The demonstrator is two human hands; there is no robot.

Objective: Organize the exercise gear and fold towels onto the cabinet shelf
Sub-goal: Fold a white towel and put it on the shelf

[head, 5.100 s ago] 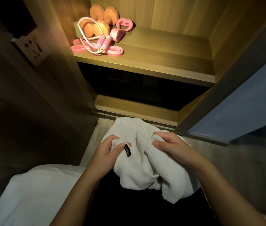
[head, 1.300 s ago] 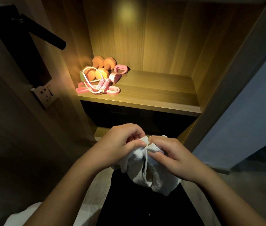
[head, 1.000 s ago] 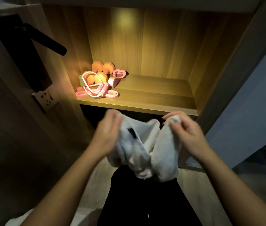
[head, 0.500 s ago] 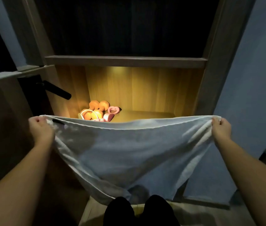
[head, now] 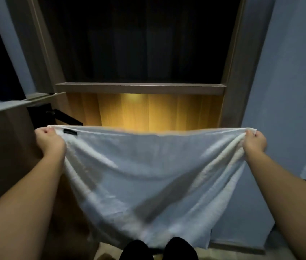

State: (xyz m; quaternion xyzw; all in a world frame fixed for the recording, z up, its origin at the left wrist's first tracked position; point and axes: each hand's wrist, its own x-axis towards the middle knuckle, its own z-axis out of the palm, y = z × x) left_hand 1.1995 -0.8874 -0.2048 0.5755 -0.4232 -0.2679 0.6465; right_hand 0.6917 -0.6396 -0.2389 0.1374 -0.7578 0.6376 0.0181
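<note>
Fingers [head: 44,130] of the left hand [head: 50,142] are curled tight on the top left corner of the white towel [head: 148,175]; the right hand [head: 255,142] pinches the top right corner the same way. Between them the towel hangs spread wide in the air, its upper edge nearly level, with a small black label [head: 70,131] by the left corner. It covers the lower part of the lit cabinet compartment [head: 148,111] behind it. Above that runs a wooden shelf edge [head: 140,88], with darkness over it. A black handle [head: 67,117] shows at left, a blue wall [head: 289,72] at right.

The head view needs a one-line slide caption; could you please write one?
The left hand and right hand grip the top corners of a white towel spread before the lit cabinet.
</note>
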